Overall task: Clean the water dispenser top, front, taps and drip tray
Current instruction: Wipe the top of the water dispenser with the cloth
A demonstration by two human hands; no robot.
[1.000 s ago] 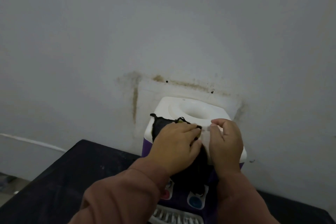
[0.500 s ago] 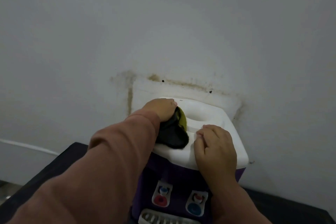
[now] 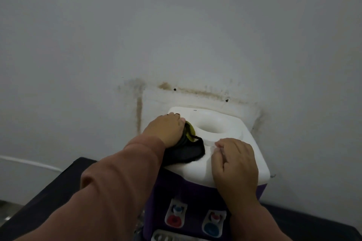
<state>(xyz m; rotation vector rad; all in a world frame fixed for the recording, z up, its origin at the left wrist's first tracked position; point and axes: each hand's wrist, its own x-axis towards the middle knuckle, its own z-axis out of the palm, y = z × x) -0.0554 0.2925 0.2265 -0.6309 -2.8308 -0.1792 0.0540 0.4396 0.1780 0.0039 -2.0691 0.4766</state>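
The water dispenser (image 3: 225, 164) stands on your dark table (image 3: 49, 197) against the wall, its round top well (image 3: 213, 125) empty. Your left hand (image 3: 166, 130) grips the black cloth (image 3: 186, 151) on the top's left; your right hand (image 3: 235, 164) lies loosely curled, holding nothing.

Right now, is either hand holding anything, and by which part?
The left hand grips a black cloth by its bunched upper end. The right hand holds nothing; it rests on the dispenser's white top.

Grey-white wall (image 3: 176, 25) carried brown stains (image 3: 197, 93) and two dark holes (image 3: 175, 89). White cable (image 3: 29, 161) ran along it. Black tabletop (image 3: 49, 197) stood below.
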